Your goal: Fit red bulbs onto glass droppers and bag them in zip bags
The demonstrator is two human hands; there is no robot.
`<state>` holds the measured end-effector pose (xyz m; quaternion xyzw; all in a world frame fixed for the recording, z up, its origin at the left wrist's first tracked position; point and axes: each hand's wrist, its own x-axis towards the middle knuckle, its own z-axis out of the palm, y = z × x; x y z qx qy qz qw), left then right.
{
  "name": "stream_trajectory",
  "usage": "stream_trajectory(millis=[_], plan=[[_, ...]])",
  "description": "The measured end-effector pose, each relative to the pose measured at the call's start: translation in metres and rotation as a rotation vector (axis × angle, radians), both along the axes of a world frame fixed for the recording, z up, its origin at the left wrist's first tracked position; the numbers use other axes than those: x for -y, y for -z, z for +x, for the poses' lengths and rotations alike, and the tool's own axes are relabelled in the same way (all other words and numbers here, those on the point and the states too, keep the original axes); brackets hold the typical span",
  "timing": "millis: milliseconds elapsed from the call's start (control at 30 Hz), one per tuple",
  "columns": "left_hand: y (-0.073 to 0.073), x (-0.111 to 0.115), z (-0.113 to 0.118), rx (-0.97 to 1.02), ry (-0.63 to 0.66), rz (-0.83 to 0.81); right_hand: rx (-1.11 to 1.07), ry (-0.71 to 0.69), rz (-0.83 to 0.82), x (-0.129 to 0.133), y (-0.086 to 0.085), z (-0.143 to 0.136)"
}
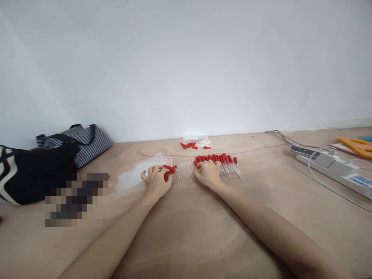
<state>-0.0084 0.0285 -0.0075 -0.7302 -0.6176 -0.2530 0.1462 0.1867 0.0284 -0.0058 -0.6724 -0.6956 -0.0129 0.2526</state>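
A: What lies at the left of the tabletop (180,240)?

B: A black bag (31,174), then a striped handbag (95,145); their contents are hidden. Next, clear resealable bags (130,179) lie flat and overlapping, with no contents visible.

A: And the left hand (157,184)?

B: Its grip is fairly wide, fingers spread over loose red dropper bulbs (172,170) beside the bags, probably to keep them gathered within reach.

A: The middle?

B: Bare clear dropper tubes (185,172), side by side, presumably aligned so each end is easy to reach. Behind, more red bulbs (188,145) lie by a clear bag (189,138); whether tubes there are inside it, I cannot tell.

A: The right hand (208,174)?

B: Its grip is narrow, at the left end of the red-bulbed droppers (231,169); whether it pinches one, I cannot tell. Their bulbs all point towards the wall, apparently for order. Far right: a power strip (334,174).
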Motion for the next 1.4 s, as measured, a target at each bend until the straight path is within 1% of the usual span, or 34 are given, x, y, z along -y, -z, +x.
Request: stream_trajectory(millis=[200, 333, 500, 633, 733, 800, 833, 933, 1000, 1067, 1167, 1300, 1400], plan=[[-0.001, -0.003, 0.001, 0.019, -0.025, -0.069, 0.102, 0.080, -0.122, -0.007, -0.006, -0.010], [-0.005, -0.004, 0.003, 0.046, -0.040, -0.110, 0.176, 0.090, -0.194, -0.013, -0.010, -0.016], [-0.004, -0.005, 0.004, 0.050, -0.057, -0.178, 0.198, 0.105, -0.258, -0.019, -0.013, -0.024], [-0.005, -0.005, 0.005, 0.067, -0.071, -0.196, 0.191, 0.101, -0.253, -0.015, -0.015, -0.020], [-0.006, -0.005, 0.005, 0.076, -0.067, -0.205, 0.176, 0.079, -0.193, -0.003, -0.017, -0.007], [-0.006, -0.005, 0.005, 0.073, -0.063, -0.210, 0.161, 0.031, -0.112, 0.009, -0.014, 0.006], [-0.006, -0.005, 0.004, 0.070, -0.061, -0.212, 0.158, -0.016, -0.066, 0.015, -0.012, 0.014], [-0.005, -0.005, 0.004, 0.067, -0.058, -0.213, 0.155, -0.242, 0.068, 0.036, -0.003, 0.039], [-0.005, -0.005, 0.004, 0.074, -0.057, -0.212, 0.148, -0.361, 0.120, 0.048, 0.003, 0.055], [-0.005, -0.006, 0.004, 0.078, -0.052, -0.207, 0.134, -0.436, 0.133, 0.057, 0.007, 0.069], [-0.005, -0.006, 0.004, 0.085, -0.041, -0.200, 0.109, -0.502, 0.119, 0.063, 0.008, 0.081], [-0.004, -0.006, 0.003, 0.100, -0.009, -0.155, 0.076, -0.571, 0.063, 0.062, 0.009, 0.087], [-0.003, -0.006, 0.002, 0.099, 0.031, -0.083, 0.033, -0.577, 0.024, 0.060, 0.010, 0.086]])
